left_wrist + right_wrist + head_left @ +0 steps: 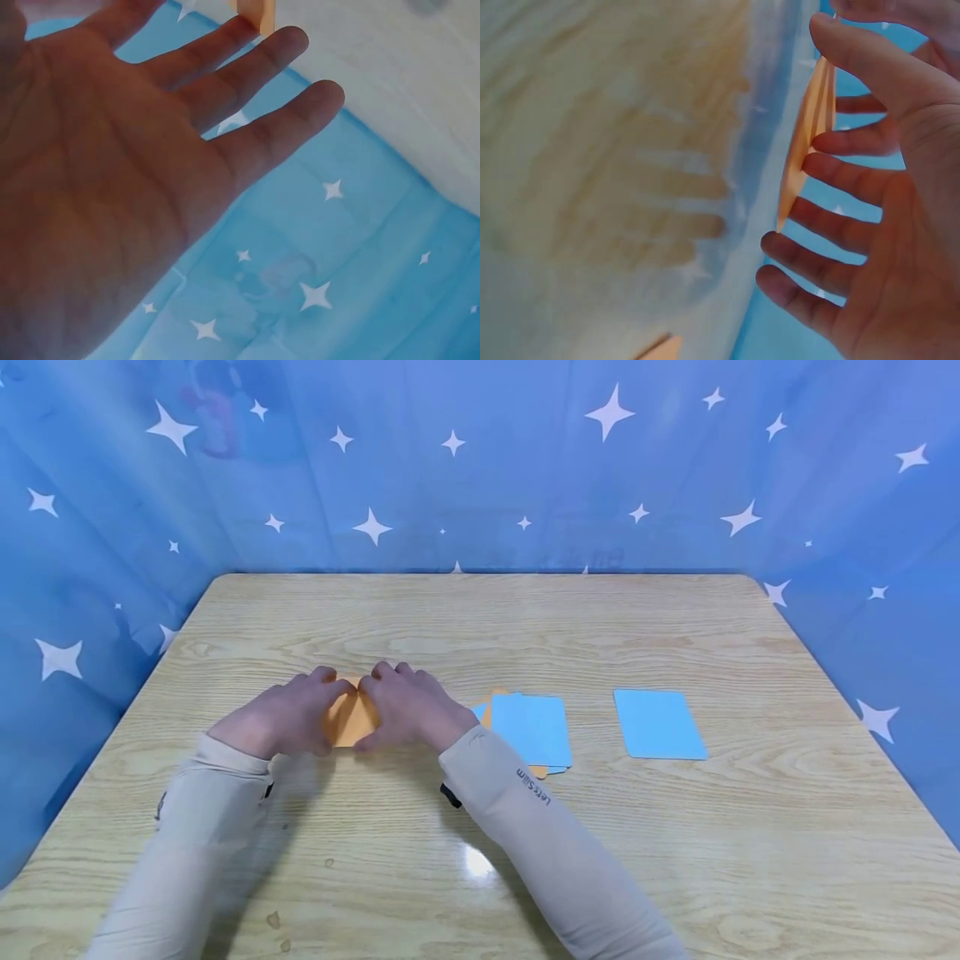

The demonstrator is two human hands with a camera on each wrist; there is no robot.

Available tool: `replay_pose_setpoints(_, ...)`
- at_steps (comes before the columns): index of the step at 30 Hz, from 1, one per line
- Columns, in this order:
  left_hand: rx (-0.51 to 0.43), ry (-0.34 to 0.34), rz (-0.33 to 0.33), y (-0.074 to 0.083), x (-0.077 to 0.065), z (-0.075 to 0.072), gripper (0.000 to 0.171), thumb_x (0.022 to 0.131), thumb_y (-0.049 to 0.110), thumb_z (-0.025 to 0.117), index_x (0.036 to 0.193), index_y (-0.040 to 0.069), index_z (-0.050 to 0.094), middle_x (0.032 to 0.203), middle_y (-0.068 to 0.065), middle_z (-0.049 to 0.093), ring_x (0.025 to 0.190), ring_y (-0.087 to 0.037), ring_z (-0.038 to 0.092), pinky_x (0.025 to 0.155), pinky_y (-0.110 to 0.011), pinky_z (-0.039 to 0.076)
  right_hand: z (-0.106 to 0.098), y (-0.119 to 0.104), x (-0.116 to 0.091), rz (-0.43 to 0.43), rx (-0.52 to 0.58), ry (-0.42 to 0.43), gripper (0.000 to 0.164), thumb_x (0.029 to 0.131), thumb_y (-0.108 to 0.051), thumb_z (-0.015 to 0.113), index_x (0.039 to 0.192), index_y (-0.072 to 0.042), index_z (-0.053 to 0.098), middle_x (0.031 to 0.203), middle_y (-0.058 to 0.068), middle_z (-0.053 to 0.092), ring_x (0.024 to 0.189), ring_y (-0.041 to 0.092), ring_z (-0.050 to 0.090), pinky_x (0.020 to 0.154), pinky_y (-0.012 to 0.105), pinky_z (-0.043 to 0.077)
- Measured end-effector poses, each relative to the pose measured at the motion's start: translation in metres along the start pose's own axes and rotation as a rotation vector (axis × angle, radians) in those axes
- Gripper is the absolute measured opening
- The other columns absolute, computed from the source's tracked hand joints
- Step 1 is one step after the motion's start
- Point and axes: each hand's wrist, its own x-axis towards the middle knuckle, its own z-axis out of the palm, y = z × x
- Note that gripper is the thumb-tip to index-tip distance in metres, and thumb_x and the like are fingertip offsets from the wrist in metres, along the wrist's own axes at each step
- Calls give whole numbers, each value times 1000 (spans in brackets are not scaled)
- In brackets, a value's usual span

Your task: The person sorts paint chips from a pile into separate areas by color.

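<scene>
Both hands are close together around tilted orange cards [352, 723] left of the table's middle. My left hand [303, 714] holds them from the left, thumb and index finger near the top edge. In the left wrist view its other fingers [281, 124] stretch out straight, with a bit of orange card [256, 13] at the fingertips. My right hand [408, 706] holds the right side, its thumb and index finger almost meeting the left hand's. The right wrist view shows the orange cards [802, 150] in a narrow wedge, between thumb and fingertips.
An overlapping pile of blue and orange cards [531, 731] lies right of the hands, partly behind the right sleeve [525, 814]. Farther right, a single blue card [660, 724] lies flat. The wooden table [480, 635] is bordered by a blue star-patterned curtain [480, 468].
</scene>
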Motion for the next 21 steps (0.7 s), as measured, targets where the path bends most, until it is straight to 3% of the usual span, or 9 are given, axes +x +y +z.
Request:
replay_pose_setpoints(14,-3,-29,-17,0,6,12,73,69,6,80,138,2,55,144,-32,46,126,-52,48,87,-63,51,8,4,-1,14,14,-56,73,86,-63,72,143,-20,54,140,-1,49,120,20,46,104,39,46)
replay_pose_setpoints(21,-1,-8,-1,13,11,7,76,73,14,83,142,3,53,152,-29,42,138,-53,39,98,-68,45,-4,20,-11,30,68,-54,78,87,-63,71,149,-21,50,154,2,43,139,26,41,115,47,39)
